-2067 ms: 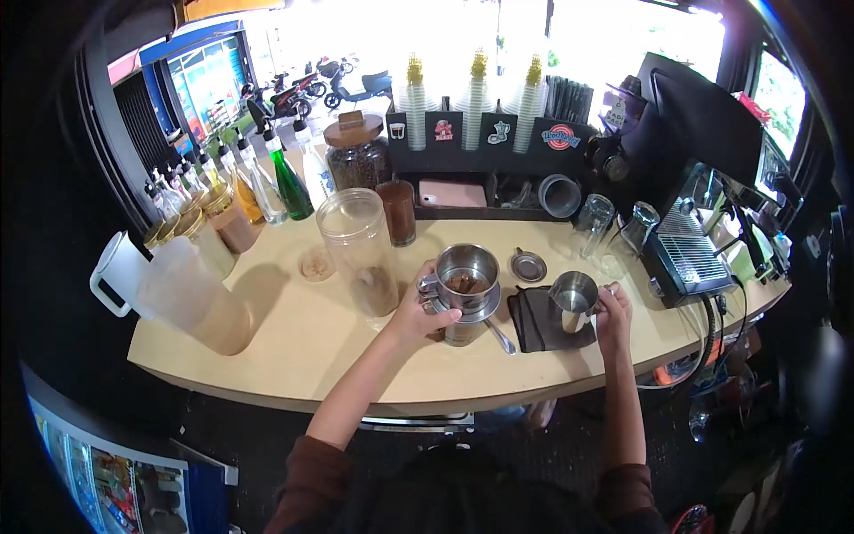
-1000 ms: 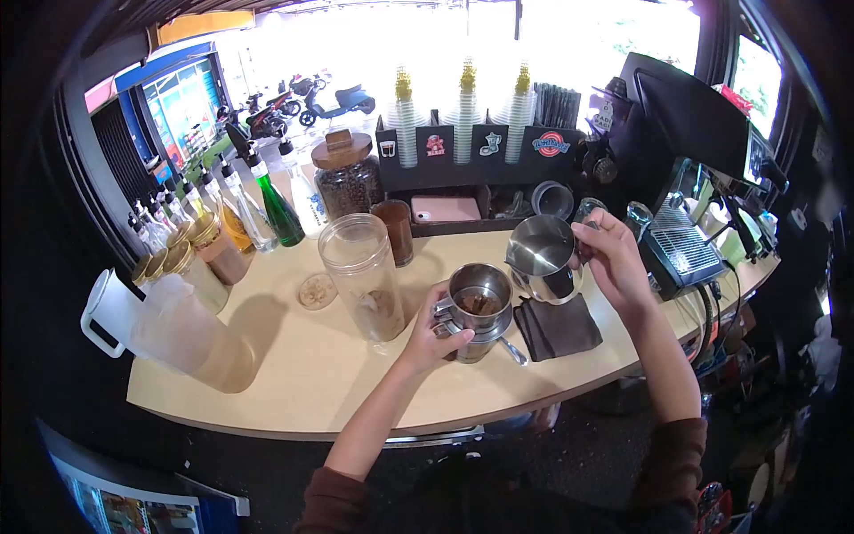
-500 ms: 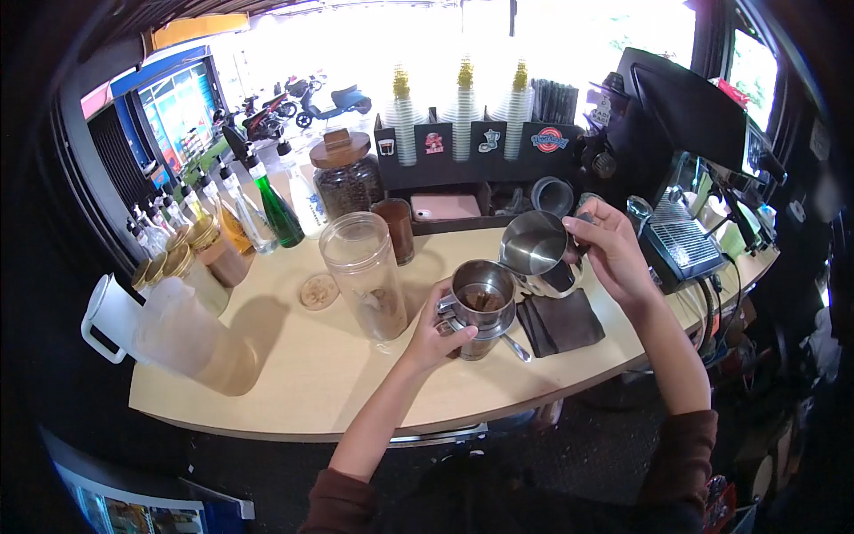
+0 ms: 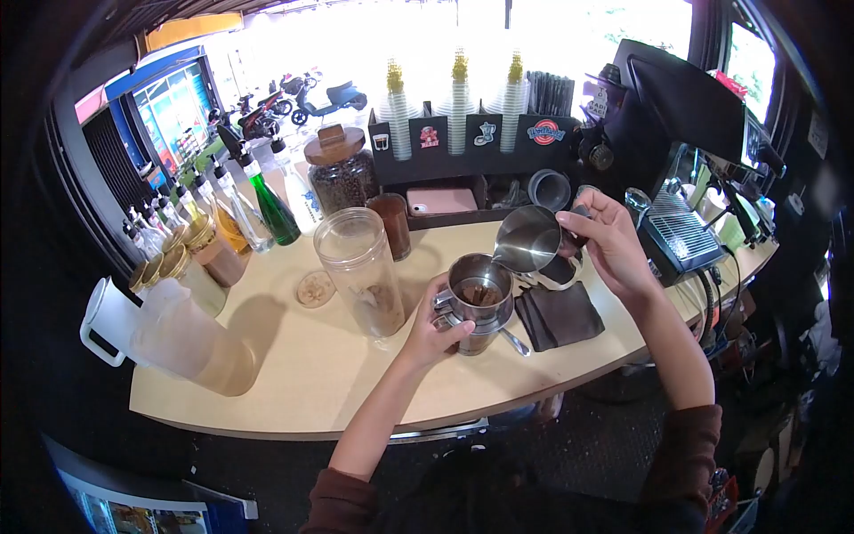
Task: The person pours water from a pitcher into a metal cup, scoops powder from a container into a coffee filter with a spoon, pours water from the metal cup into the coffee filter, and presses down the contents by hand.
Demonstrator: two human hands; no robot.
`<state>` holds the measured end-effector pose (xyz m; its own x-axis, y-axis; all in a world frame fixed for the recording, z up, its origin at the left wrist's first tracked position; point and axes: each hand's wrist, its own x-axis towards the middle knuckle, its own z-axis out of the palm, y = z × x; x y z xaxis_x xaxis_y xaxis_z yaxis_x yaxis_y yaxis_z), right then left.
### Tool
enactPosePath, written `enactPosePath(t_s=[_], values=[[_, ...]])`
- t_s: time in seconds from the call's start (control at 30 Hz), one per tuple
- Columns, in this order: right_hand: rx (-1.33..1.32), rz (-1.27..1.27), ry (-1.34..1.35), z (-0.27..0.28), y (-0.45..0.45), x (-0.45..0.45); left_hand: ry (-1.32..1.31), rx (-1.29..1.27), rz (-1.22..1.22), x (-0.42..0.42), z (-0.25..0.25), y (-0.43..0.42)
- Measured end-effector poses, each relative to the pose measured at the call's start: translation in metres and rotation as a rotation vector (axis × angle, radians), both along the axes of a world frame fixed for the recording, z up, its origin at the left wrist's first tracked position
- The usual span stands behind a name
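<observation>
Since two seconds ago, our steel pitcher [image 4: 527, 235] had moved leftward, tilted beside the metal filter [image 4: 487, 313]. Fingers of our right hand [image 4: 608, 235] grasped the pitcher's handle, those of our left hand [image 4: 432, 335] the filter. We judged both stiff, rather slippery, safest by their handles.

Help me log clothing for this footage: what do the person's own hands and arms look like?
The left hand and right hand are ungloved, with no watch or bracelet visible; rings can't be ruled out. The left sleeve and right sleeve are dark brown, leaving the forearms largely bare.
</observation>
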<state>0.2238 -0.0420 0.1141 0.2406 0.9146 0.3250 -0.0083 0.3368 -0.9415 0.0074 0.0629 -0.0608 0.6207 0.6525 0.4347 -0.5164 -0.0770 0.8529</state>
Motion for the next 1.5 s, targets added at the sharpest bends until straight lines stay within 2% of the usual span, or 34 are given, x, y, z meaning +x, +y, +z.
enactPosePath(t_s=[1.5], values=[[-0.02, -0.033, 0.02, 0.011, -0.003, -0.005, 0.008, -0.006, -0.014, -0.001, 0.004, -0.001]])
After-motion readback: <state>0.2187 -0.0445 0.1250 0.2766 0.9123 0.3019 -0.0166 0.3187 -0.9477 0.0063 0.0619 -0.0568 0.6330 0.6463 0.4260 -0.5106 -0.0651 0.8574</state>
